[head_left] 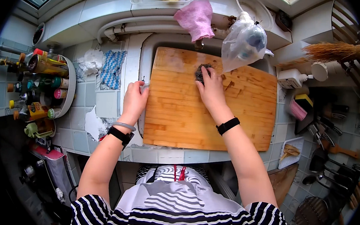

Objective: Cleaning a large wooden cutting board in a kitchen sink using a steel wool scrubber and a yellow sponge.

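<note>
A large wooden cutting board (179, 116) lies over the sink, wet in places and with dark stains toward its far right. On its far middle part, my right hand (210, 87) presses a dark steel wool scrubber (200, 75), fingers closed over it. My left hand (135, 97) is at the board's left edge with bent fingers, holding it there; the fingertips are partly hidden. Behind the board, a pink cloth (195, 20) drapes over the tap. To the right of that cloth hangs a clear plastic bag (244, 43) with something dark inside.
At left stands a rack (69, 89) of bottles and jars. A blue-and-white cloth (111, 69) and crumpled white paper (92, 61) lie beside the sink. At right are a white pump bottle (291, 78), a sponge (303, 100), knives and hanging utensils. A straw brush (337, 51) sticks out above.
</note>
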Demonstrator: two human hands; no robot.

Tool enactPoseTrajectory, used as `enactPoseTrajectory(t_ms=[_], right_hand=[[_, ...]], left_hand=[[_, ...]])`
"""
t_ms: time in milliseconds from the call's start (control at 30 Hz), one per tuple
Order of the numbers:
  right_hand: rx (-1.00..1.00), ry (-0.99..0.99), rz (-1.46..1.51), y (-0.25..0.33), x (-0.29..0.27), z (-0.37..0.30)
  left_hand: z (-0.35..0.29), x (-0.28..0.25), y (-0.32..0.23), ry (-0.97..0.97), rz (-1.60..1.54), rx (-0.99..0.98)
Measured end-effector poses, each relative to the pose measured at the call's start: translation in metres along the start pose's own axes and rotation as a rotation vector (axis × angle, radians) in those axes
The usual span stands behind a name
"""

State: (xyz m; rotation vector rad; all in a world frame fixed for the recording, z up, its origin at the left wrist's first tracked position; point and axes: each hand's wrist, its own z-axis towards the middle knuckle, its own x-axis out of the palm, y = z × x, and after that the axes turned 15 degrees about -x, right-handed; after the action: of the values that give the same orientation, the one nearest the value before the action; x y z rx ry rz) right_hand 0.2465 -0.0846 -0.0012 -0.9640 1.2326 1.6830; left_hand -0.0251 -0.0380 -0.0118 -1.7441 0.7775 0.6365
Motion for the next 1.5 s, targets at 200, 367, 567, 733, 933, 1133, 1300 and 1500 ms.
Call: enactPoseTrajectory(t_ms=[200, 367, 567, 733, 933, 1133, 1300, 1500], right_hand=[[0.152, 0.04, -0.249, -0.055, -0.029, -0.016], [0.442, 0.039, -0.314, -0.076, -0.025, -0.014], [0.096, 0.155, -0.113, 0.039, 0.023, 0.031], [0.362, 0.04, -0.243, -0.014, 0.009, 0.027], [0.149, 0.111, -0.232, 0.058, 0.058, 0.082], [0.201, 0.049, -0.37, 0.045, 0.058, 0.096], [-0.007, 0.066, -0.269, 0.078, 0.081, 0.118], [0.074, 0.034, -0.288, 0.032, 0.047, 0.068]], left_hand=[[0.002, -0.004, 0.011, -0.024, 0.044, 0.076], [0.008, -0.002, 0.01, -0.01, 0.034, 0.106], [0.008, 0.002, 0.015, -0.077, 0.021, 0.191], [0.009, -0.001, 0.016, -0.05, 0.025, 0.196], [0.01, 0.006, 0.018, -0.06, 0.0, 0.242], [0.009, 0.0, 0.021, -0.056, 0.02, 0.258], [0.007, 0.003, 0.015, -0.064, 0.05, 0.268], [0.009, 0.005, 0.024, -0.109, 0.067, 0.295]])
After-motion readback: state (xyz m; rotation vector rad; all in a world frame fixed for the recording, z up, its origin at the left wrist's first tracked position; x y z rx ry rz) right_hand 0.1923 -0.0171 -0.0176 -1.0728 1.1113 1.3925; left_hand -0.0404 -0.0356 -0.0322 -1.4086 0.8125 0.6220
